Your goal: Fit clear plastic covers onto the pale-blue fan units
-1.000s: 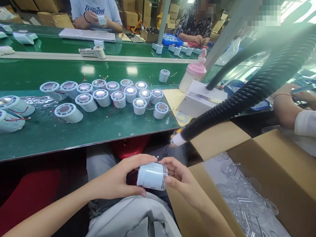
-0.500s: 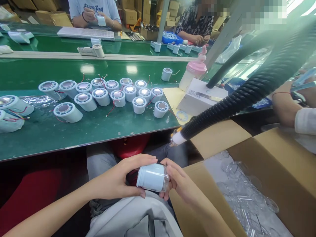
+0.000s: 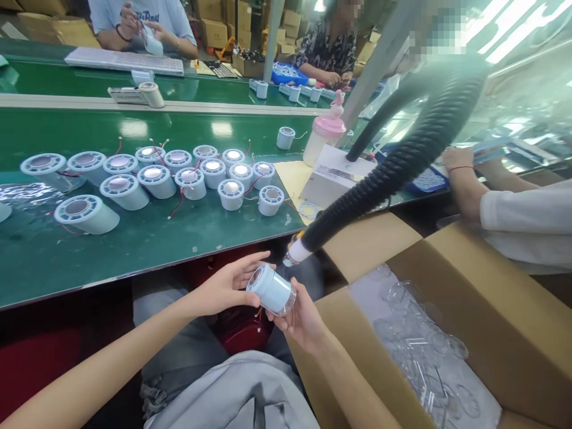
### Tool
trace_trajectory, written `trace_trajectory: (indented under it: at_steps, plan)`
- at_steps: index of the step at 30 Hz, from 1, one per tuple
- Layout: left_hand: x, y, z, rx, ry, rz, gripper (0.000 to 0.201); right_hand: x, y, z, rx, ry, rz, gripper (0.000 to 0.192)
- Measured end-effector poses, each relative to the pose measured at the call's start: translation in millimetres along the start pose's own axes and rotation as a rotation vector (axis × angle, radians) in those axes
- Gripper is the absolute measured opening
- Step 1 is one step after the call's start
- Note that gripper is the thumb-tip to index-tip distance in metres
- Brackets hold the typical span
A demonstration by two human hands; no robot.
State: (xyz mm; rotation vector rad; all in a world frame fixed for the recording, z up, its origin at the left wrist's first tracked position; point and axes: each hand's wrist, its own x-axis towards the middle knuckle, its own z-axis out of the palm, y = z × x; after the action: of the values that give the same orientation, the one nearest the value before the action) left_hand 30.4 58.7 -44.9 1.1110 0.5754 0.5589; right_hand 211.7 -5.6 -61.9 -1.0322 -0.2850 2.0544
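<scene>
Head view, read left to right. On the green counter (image 3: 134, 244) a cluster of pale blue cylindrical housings (image 3: 179, 176) stands in loose rows, red wires trailing between them; one more housing (image 3: 86, 213) lies tilted at the left end.

Below the counter edge, I see my left hand (image 3: 223, 289) reaching in from the lower left, its fingers curled about the near end of a pale blue cylinder with a clear cap (image 3: 271, 290). The cylinder lies tilted, its open end up and to the left, its clear end down and to the right. My right hand (image 3: 301, 319) cups it from beneath on the right, thumb on the clear end. Both grips are closed on the cylinder, which sits between the two palms, above my lap.

Just above the cylinder hangs the white nozzle (image 3: 292, 255) of a black corrugated hose (image 3: 402, 161). Farther right, an open cardboard box (image 3: 500, 322) holds clear plastic caps (image 3: 415, 345). A co-worker's sleeved arm (image 3: 522, 211) rests at the far right.
</scene>
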Motion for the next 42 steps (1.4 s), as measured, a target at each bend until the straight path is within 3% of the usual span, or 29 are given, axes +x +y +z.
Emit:
trace_trajectory:
  at_steps: [4, 8, 15, 20, 25, 42]
  plan:
    - [35, -8, -4.4, -0.022, -0.025, 0.008, 0.084, 16, -3, -11, 0.083, 0.024, -0.087, 0.052]
    - [48, -7, -6.2, 0.014, -0.015, -0.001, 0.088, 24, -8, -18, 0.140, -0.007, -0.098, 0.055]
    - [42, 6, -6.9, 0.055, 0.021, -0.030, 0.094, 30, -10, -19, 0.194, -0.116, -0.062, 0.052]
    - [38, 21, 2.1, 0.189, 0.076, -0.025, 0.086, 35, -5, -14, 0.239, -0.197, -0.033, 0.052]
    - [42, 31, 10.3, 0.254, 0.045, 0.003, 0.079, 37, 1, -10, 0.289, -0.236, -0.047, 0.050]
    - [39, 32, 1.9, 0.302, 0.105, -0.050, 0.078, 42, 4, -8, 0.264, -0.250, -0.026, 0.054]
